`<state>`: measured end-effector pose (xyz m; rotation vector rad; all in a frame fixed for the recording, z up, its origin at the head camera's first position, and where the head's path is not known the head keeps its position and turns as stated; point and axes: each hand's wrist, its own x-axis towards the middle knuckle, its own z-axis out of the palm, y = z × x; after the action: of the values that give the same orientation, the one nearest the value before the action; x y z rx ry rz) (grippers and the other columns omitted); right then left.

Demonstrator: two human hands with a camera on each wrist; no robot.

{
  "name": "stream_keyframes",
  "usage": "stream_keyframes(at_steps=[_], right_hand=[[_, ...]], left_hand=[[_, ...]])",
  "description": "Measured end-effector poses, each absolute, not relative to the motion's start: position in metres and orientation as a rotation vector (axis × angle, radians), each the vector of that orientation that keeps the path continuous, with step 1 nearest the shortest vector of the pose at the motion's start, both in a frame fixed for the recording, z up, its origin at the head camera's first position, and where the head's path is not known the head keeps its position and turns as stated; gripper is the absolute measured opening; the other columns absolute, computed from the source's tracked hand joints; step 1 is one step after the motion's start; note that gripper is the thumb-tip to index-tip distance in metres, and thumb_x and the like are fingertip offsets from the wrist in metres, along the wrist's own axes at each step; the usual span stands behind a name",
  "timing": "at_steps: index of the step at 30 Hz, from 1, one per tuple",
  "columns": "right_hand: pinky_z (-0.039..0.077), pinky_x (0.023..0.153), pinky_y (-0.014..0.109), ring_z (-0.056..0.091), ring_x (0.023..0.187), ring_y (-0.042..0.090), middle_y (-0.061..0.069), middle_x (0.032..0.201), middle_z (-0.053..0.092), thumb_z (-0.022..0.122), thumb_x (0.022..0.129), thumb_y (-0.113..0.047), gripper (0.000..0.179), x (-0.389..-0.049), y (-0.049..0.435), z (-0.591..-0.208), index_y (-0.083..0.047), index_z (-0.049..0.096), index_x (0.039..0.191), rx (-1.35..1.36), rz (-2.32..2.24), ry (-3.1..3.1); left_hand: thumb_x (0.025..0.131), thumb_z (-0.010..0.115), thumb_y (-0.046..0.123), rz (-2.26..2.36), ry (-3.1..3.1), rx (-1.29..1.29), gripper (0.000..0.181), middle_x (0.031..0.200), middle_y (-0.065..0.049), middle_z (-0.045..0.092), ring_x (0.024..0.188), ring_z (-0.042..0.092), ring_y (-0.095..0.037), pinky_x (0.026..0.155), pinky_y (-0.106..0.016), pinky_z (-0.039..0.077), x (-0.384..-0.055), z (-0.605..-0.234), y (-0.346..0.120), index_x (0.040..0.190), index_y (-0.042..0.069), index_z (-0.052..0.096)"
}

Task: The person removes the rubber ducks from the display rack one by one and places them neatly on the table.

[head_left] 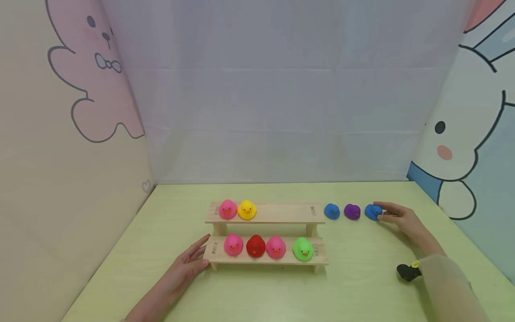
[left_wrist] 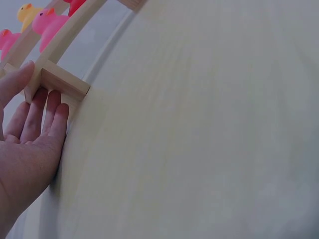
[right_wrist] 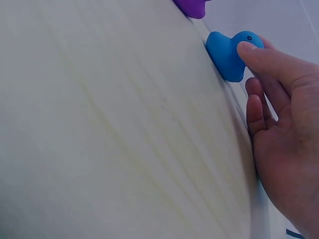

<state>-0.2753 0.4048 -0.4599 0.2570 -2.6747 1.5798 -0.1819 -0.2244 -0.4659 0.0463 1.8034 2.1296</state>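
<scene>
My right hand [head_left: 406, 222] pinches a blue rubber duck [head_left: 373, 212] between thumb and fingers at the right end of a short row. In the right wrist view the thumb lies across the side of the duck's head [right_wrist: 233, 56], its base at the tabletop. Beside it in the row are a purple duck [head_left: 352, 212] and another blue duck [head_left: 332, 211]. My left hand [head_left: 186, 266] grips the left end of the lower wooden shelf [head_left: 257, 262]. On this shelf stand a pink duck [head_left: 233, 245], a red duck [head_left: 255, 246], a second pink duck [head_left: 276, 247] and a green duck [head_left: 303, 249].
Behind it, a higher wooden shelf [head_left: 281, 213] bears a pink duck [head_left: 227, 209] and a yellow duck [head_left: 247, 209] at its left. A black object with a yellow part [head_left: 408, 272] lies by the right sleeve [head_left: 450, 286]. Printed panels and a pale sheet [head_left: 257, 98] bound the table.
</scene>
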Motion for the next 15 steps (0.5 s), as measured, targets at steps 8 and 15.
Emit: stream_keyframes(at_steps=[8, 15], right_hand=[[0.024, 0.097, 0.066, 0.045, 0.105, 0.000, -0.005, 0.131, 0.055, 0.061, 0.095, -0.025, 0.053, -0.2752, 0.4057, -0.4605, -0.002, 0.045, 0.140, 0.254, 1.593, -2.676], [0.026, 0.094, 0.065, 0.045, 0.112, 0.020, 0.007, 0.136, 0.049, 0.063, 0.094, -0.026, 0.053, -0.2752, 0.4030, -0.4602, -0.008, 0.046, 0.141, 0.253, 1.549, -2.691]], left_hand=[[0.090, 0.063, 0.006, 2.127, 1.801, 0.026, 0.073, 0.148, -0.017, 0.029, 0.129, 0.040, -0.023, 0.100, -0.029, 0.037, -0.1832, -0.4661, -0.2243, 0.152, 0.017, 0.027], [0.089, 0.064, 0.006, 2.126, 1.799, -0.003, 0.073, 0.148, -0.017, 0.029, 0.129, 0.040, -0.024, 0.101, -0.032, 0.036, -0.1831, -0.4647, -0.2233, 0.151, 0.018, 0.028]])
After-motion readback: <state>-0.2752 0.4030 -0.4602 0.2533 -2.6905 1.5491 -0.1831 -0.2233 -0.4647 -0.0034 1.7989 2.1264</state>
